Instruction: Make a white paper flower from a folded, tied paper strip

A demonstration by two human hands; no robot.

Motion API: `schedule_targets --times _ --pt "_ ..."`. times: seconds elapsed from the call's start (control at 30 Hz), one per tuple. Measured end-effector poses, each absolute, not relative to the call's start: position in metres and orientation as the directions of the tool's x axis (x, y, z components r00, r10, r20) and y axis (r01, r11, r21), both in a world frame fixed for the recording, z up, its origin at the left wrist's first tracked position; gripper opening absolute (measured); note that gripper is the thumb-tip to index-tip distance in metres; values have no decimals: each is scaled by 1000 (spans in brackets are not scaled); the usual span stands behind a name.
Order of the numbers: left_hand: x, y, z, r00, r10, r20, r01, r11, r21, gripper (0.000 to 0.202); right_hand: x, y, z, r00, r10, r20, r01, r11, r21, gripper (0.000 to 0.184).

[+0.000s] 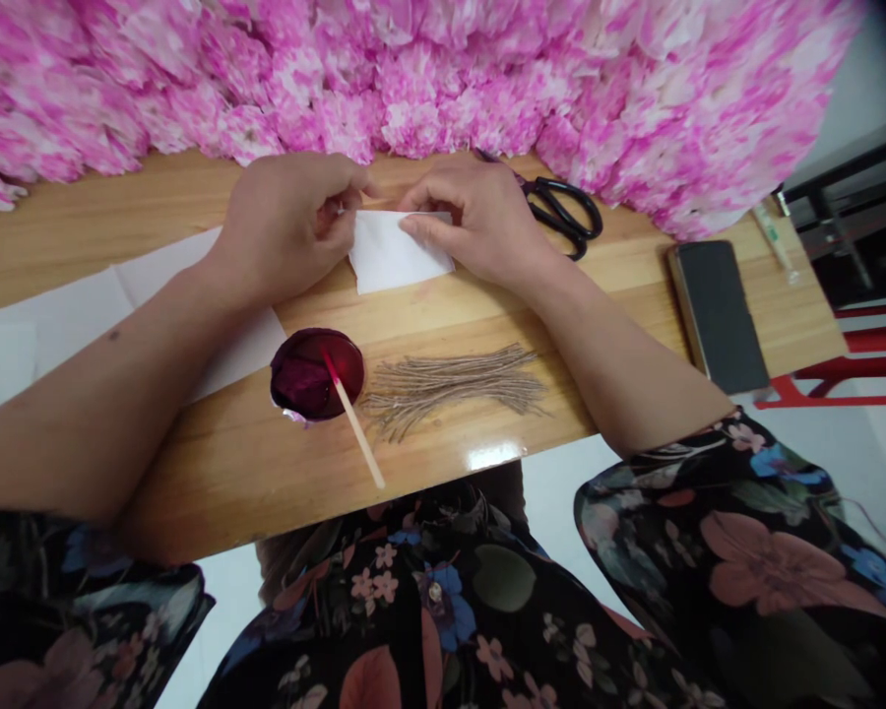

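A small white sheet of paper (391, 258) lies at the back middle of the wooden table, between my two hands. My left hand (291, 217) is closed at the paper's left edge, thumb and fingers pinching there. My right hand (479, 217) grips the upper right edge, its thumb lying on top of the sheet and the fingers bent behind. Nearer to me is a small dish of dark red liquid (317, 369), with a wooden stick (358, 433) leaning in it, its tip stained red. Beside the dish lies a bundle of thin brown twigs (458, 384).
Black-handled scissors (568, 212) lie just beyond my right hand. Larger white paper sheets (148, 276) spread beneath my left forearm. A dark phone (718, 315) rests at the right, and pink artificial flowers (428, 79) line the table's back edge. A red stool (842, 379) stands beyond the right end.
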State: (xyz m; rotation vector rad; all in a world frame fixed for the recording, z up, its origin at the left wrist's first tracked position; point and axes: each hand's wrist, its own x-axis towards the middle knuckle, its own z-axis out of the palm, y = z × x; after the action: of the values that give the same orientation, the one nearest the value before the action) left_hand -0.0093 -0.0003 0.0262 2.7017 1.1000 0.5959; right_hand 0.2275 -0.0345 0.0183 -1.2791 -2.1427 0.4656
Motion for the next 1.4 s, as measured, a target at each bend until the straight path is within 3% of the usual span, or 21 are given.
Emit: schedule_targets --times 0.23,0.57,0.77,1.1,1.4 --pt "-6 4 24 708 659 255 591 -750 297 52 220 -41 25 -365 884 290 698 467 -544 8" --pt "-11 7 24 665 696 270 607 -715 348 35 227 -37 21 -356 895 270 725 446 -524 12" --pt "-8 4 29 645 743 180 647 -656 388 34 227 -36 22 -362 895 262 719 447 -532 13" --pt "-11 3 30 629 747 215 662 -660 356 37 231 -34 21 -416 854 313 698 521 -492 9" --pt "-16 11 28 665 706 245 685 -707 177 28 238 -27 14 -327 876 354 730 473 -494 8"
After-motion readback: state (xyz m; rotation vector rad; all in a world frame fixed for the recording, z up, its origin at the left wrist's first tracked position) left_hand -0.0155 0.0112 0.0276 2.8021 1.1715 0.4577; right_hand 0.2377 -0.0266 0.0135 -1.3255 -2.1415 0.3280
